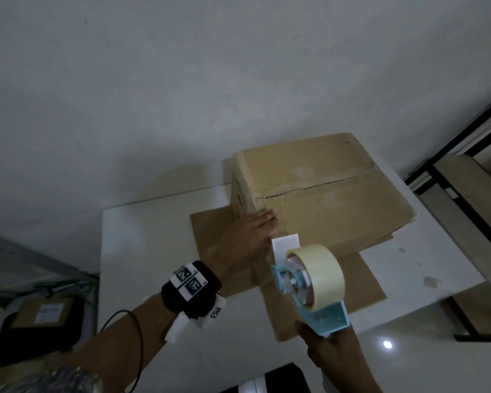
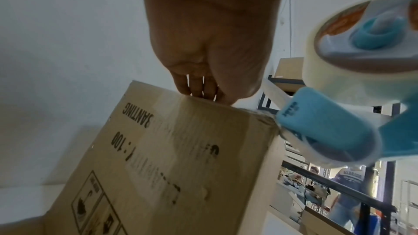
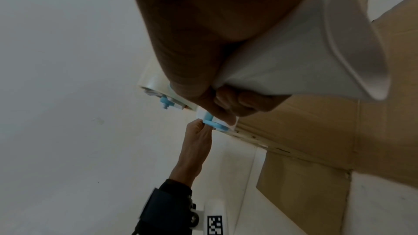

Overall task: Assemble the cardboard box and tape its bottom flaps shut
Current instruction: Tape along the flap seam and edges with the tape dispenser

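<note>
Two hands busy here. My left hand (image 1: 255, 231) lies with its fingers straight, pressing down on the near top edge of the brown cardboard box (image 1: 323, 191), right at the corner nearest me. From the left wrist view you can see those fingers (image 2: 199, 87) touching the top edge where the printed side panel meets the top face.

My right hand (image 1: 332, 347) is wrapped round the handle of the light blue plastic tape dispenser (image 1: 323, 313), so that grip is closed on the dispenser. It carries a fat roll of clear packing tape (image 1: 318, 268), which sits just above my right grip and just to the right of my left grip. A short strip of tape (image 1: 285, 245) runs from the dispenser's nose up to the box, ending right beside my left fingertips. In the left wrist view the blue nose (image 2: 321, 122) sits against the box's corner, though it's blurry so I can't say whether it's actually touching.

The box stands on the white bench (image 1: 142, 251), past both hands, with its flaps folded shut on top and a dark seam (image 1: 318, 184) running across them. Its lower flaps (image 1: 230, 251) are splayed out flat on the bench under my left forearm and under the dispenser.

Off to the left of my left arm, down on the floor, there's a black case with a brown parcel (image 1: 46, 310) on it. To the right of the box there's a black metal rack (image 1: 448, 177).
</note>
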